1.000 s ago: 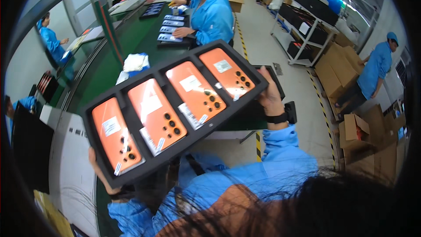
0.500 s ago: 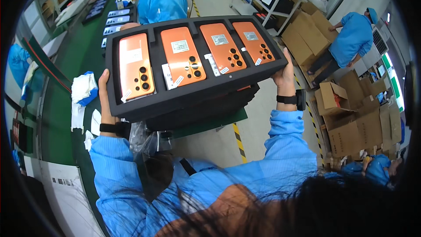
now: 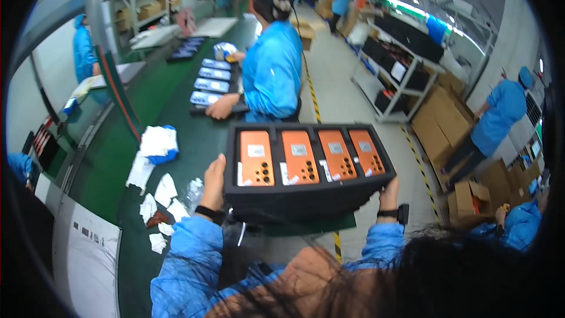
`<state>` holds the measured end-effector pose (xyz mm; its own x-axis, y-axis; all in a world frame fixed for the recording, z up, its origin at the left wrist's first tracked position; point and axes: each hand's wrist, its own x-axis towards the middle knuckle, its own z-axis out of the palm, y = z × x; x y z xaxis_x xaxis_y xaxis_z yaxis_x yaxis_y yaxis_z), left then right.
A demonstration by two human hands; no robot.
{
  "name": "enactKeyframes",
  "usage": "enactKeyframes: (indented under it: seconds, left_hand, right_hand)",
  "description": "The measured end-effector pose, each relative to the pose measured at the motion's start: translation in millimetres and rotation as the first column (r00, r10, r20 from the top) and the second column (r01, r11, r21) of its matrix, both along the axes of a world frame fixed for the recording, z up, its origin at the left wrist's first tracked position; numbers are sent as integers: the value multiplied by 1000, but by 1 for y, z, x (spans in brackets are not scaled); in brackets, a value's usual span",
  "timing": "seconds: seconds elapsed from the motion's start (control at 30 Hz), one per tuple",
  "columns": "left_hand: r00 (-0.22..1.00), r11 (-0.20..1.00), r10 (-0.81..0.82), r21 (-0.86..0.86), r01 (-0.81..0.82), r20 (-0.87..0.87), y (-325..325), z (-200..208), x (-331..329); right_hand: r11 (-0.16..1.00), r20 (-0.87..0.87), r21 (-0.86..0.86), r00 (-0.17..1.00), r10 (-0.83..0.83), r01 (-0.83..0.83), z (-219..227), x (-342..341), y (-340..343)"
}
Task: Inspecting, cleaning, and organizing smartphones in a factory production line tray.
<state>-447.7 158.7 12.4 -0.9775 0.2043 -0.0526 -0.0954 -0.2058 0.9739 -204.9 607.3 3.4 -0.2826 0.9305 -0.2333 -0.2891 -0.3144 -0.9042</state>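
A black foam tray (image 3: 306, 193) spans the space between my two hands. Set in a row of its slots are several orange phones (image 3: 299, 156), backs up, with camera rings and white labels showing. My left hand (image 3: 214, 181) grips the left end, fingers partly hidden by the foam. At the right end, my right hand (image 3: 389, 194) closes on the lower corner. More black foam shows directly under the tray; I cannot tell whether my hands also bear its weight. Dark bands circle both wrists.
On the green bench (image 3: 132, 200) to the left lie white cloths (image 3: 159, 141) and paper scraps (image 3: 166, 189). Ahead, a co-worker (image 3: 275, 70) in blue handles a tray of pale phones (image 3: 212, 85). A rack (image 3: 391, 82), cardboard boxes (image 3: 441, 115) and another person (image 3: 500, 109) stand to the right.
The view has lifted, showing more of the room ahead. The foam tray now appears lower and farther from me, less tilted toward me, with both hands still on its ends.
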Motion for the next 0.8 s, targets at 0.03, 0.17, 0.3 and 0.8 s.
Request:
enactKeyframes:
  seconds: [0.03, 0.17, 0.3, 0.8]
  left_hand:
    - [997, 999, 25, -41, -22, 70, -12, 9, 8]
    - [998, 996, 50, -68, -51, -24, -50, 44, 62]
    - [989, 997, -32, -67, 22, -146, -102, 46, 119]
    - [940, 983, -155, -46, 177, 304, -178, -90, 266]
  right_hand:
    - [994, 191, 101, 980, -59, 40, 9, 12, -11]
    - [977, -69, 144, 987, -146, 154, -50, 34, 28]
    - [960, -68, -53, 958, -278, 274, -24, 19, -34]
    - [606, 375, -344, 486, 789, -717, -177, 18, -257]
